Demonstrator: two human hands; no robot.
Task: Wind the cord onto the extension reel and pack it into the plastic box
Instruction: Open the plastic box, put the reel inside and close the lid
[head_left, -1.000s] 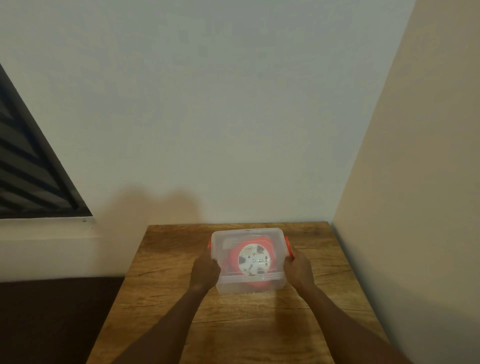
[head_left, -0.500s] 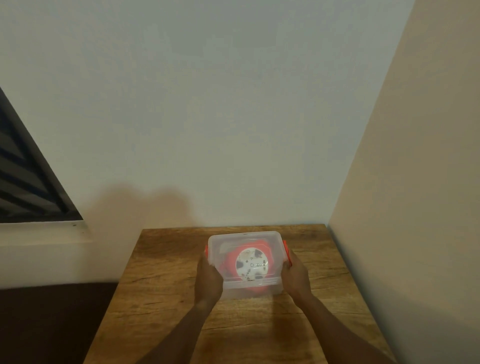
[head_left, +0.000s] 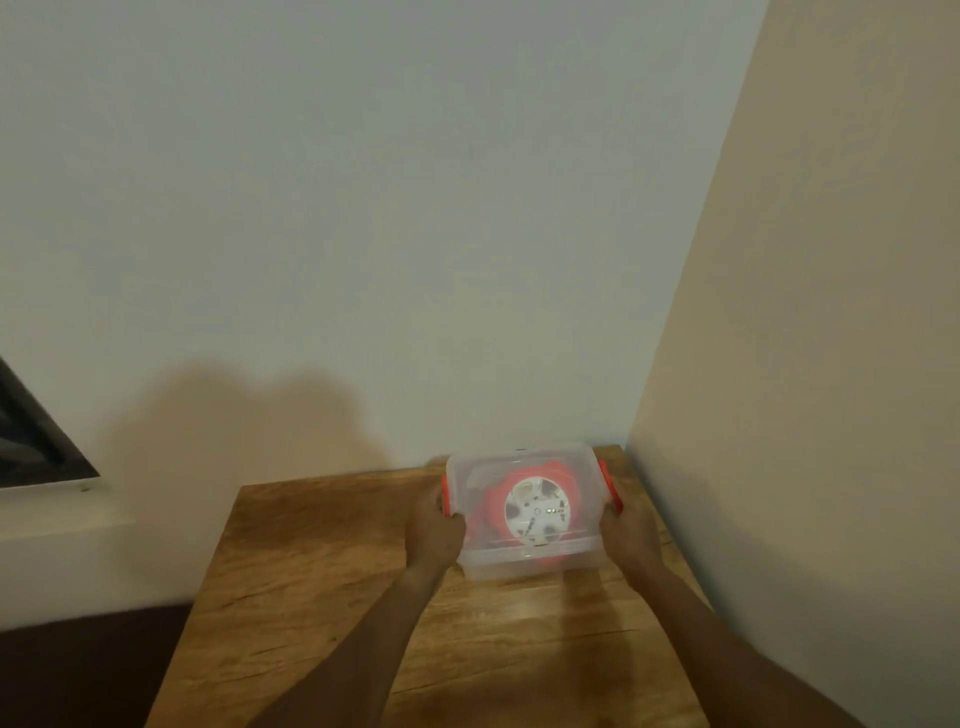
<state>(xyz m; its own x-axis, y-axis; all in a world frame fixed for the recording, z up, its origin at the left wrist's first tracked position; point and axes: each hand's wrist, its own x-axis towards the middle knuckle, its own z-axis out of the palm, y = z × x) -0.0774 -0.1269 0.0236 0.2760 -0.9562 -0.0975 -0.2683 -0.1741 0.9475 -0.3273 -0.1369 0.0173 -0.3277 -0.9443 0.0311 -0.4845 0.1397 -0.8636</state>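
My left hand (head_left: 434, 530) is wrapped around the left side of the clear plastic box (head_left: 524, 512). My right hand (head_left: 631, 535) is wrapped around its right side. Both hands grip the box tight, just below the orange clips (head_left: 608, 486) on its two ends. The lid is on the box. Inside, I can see the orange extension reel (head_left: 535, 512) through the clear top. Its round white face looks up at me. The orange cord (head_left: 488, 506) is in there around the reel, but it is too blurry to see how neat it is. The box is at the far right corner of the wooden table (head_left: 322, 571), close to where the white wall (head_left: 363, 208) meets the cream side wall (head_left: 831, 364). I cannot tell if the box sits on the table or is a bit above it.
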